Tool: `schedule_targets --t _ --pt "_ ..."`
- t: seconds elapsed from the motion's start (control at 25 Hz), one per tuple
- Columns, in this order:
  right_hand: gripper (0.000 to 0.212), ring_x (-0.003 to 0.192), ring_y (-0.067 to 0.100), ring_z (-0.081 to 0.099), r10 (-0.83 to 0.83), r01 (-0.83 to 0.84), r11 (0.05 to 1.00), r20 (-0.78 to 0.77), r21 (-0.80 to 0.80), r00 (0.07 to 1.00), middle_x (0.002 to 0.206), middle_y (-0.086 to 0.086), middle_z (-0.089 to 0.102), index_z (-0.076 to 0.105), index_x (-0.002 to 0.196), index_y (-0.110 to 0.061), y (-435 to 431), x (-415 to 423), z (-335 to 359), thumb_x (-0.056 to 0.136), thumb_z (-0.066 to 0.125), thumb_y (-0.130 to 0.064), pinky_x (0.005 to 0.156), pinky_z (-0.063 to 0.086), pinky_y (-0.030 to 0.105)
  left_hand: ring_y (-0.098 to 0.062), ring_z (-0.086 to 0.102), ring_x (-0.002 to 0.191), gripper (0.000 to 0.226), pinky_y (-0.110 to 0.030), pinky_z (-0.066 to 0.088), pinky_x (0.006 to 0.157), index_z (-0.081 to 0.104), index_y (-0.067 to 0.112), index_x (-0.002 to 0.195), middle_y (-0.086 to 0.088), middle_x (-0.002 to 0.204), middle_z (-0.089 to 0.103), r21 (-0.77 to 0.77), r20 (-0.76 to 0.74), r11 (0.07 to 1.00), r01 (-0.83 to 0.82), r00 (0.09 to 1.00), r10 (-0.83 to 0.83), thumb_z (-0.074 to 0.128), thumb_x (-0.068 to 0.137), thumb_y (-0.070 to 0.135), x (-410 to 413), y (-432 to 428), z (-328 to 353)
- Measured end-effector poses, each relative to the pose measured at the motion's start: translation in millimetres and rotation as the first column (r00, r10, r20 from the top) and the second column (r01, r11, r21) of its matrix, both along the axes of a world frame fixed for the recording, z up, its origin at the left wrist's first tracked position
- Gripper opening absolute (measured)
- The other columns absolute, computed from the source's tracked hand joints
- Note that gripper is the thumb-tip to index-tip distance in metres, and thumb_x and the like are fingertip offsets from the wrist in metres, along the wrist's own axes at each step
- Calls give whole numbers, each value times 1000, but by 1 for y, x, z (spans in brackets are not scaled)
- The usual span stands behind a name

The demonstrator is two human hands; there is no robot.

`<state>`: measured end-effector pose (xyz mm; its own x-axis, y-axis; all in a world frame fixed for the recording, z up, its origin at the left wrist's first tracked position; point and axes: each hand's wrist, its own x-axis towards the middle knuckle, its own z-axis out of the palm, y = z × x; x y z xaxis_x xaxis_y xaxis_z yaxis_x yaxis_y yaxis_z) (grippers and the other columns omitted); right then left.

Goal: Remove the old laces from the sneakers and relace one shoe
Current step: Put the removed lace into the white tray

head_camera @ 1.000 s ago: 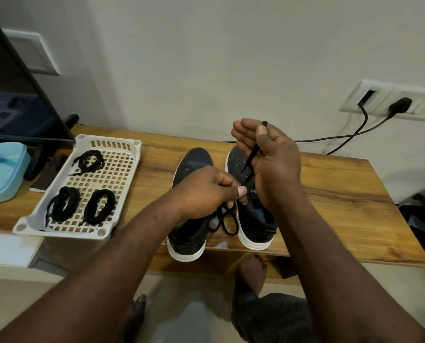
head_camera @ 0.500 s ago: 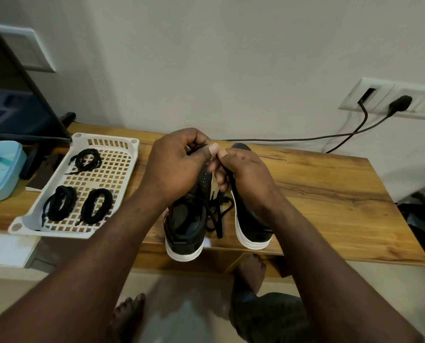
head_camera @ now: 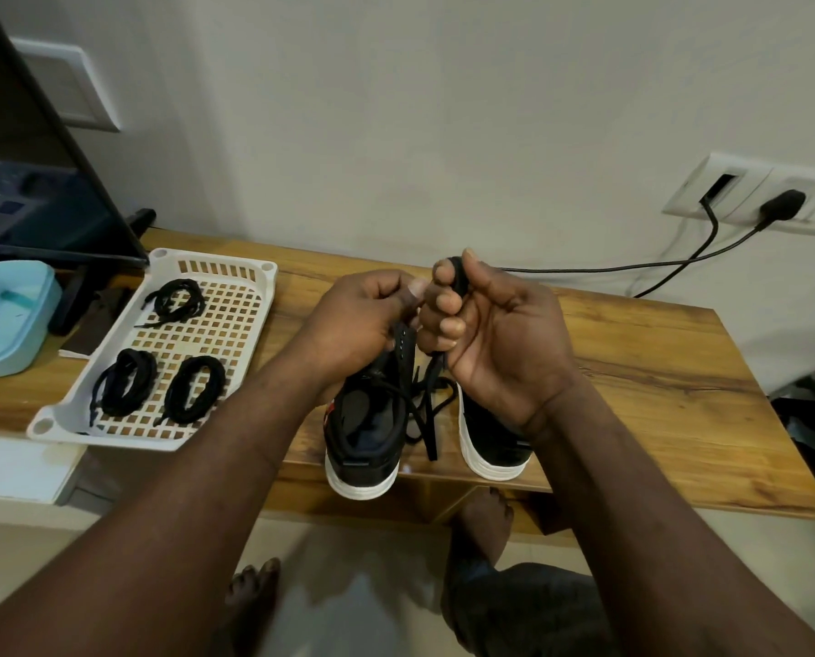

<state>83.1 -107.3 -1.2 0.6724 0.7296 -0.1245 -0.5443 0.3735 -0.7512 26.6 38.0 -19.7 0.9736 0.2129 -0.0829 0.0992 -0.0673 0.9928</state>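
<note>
Right hand went up n away from left hand, fingers curled tight on black lace. Left hand pinches hole flap of left sneaker on table. Lace looks half loose, job prob not done. Count: 2 sneakers w/ other sneaker, 3 lace rolls in tray, 1 lace in hand

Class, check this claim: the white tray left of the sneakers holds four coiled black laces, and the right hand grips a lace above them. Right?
No. The head view shows three coiled laces in the white tray, not four. The rest stands: tray left of the sneakers, right hand gripping a lace above them.
</note>
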Motion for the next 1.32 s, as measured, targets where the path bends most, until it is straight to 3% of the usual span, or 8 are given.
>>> schedule_targets --t 0.16,0.28,0.4,0.6,0.72,0.84,1.08,1.32 --pt "36 74 16 65 -177 180 976 -37 123 984 85 6 69 68 105 -5 -2 8 3 110 39 -26 70 49 26 -16 55 62 29 -33 43 63 74 29 82 -2 75 70 189 -74 969 161 986 -150 58 106 27 -2 -11 -13" --pt "52 102 28 74 -325 326 945 125 14 937 107 16 76 67 121 1 -4 13 -1 111 37 -40 92 56 34 -28 67 74 26 -41 52 70 76 36 81 0 79 74 297 -102 922 248 968 -228 63 103 35 -6 -18 -13" --pt "72 108 33 72 -337 405 901 335 -157 880 112 20 75 67 124 3 -8 15 -8 107 33 -58 105 52 48 -17 70 79 18 -39 55 77 79 29 84 0 82 75 336 -16 936 104 994 -105 71 98 37 -2 -11 -8" --pt "79 96 19 73 -137 299 887 419 -351 898 99 10 77 71 113 -4 -7 8 -13 103 26 -68 89 55 34 -14 64 68 20 -43 56 72 77 26 77 -2 73 71 282 156 950 -136 983 94 75 94 35 2 1 -5" --pt "76 93 19 72 -182 263 927 291 -269 939 97 12 75 69 115 -1 -4 6 -9 106 29 -64 87 57 32 -20 72 72 19 -48 62 73 77 24 81 2 74 75 267 235 937 -226 958 165 74 92 39 2 0 -3" --pt "37 89 22 75 -333 339 923 61 -184 941 93 13 77 65 110 0 -1 10 -4 114 36 -24 84 62 29 -17 68 67 18 -46 61 68 77 20 83 3 72 73 248 295 928 -279 934 203 77 94 34 2 2 -1" --pt "32 106 34 75 -441 467 883 -411 -43 798 107 19 79 65 113 0 -7 23 -11 111 34 -7 101 55 42 -7 62 63 16 -29 51 64 75 17 83 11 68 68 266 333 925 -271 926 175 75 96 27 1 0 3" --pt "32 124 40 67 -554 581 810 -425 -78 716 109 25 75 64 112 7 -16 36 -12 112 34 -3 109 52 49 -19 62 67 19 -34 52 67 74 15 79 -8 75 70 285 252 954 -93 968 19 76 91 30 -2 3 3"
